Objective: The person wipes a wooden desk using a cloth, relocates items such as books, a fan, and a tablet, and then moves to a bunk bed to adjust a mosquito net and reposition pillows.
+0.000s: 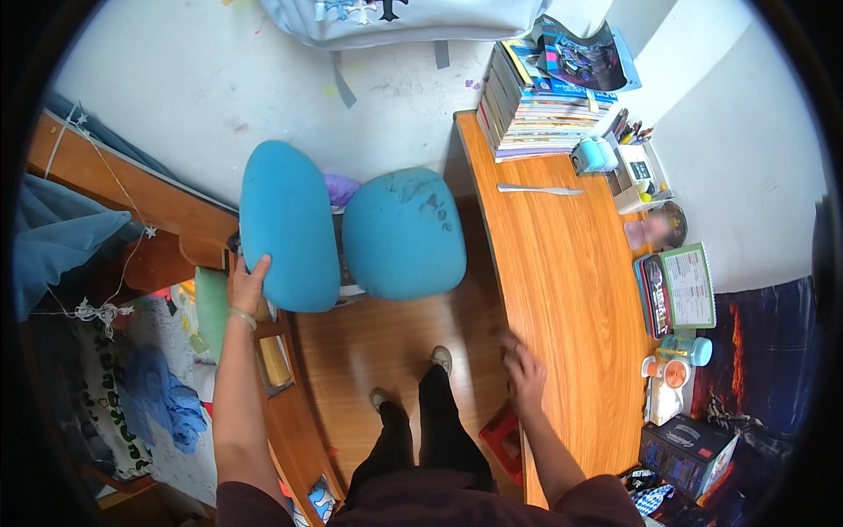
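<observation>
My left hand [248, 284] grips the lower edge of the blue backrest [288, 227] of a chair, thumb on its front. The blue chair seat [404, 233], marked with dark stains, lies right beside the backrest. My right hand [523, 372] is at the near edge of the wooden desk [579, 316], its fingers loosely bent and partly blurred, with nothing seen in it. A metal table knife [540, 189] lies on the desk, in front of a tall stack of books [543, 112].
Along the desk's wall side stand a pen organizer [635, 174], a green-edged spiral calendar [688, 286], a small orange fan [676, 373] and a dark box [685, 451]. A red stool [504, 438] is under the desk. A wooden bed frame [138, 181] with string lights is at left.
</observation>
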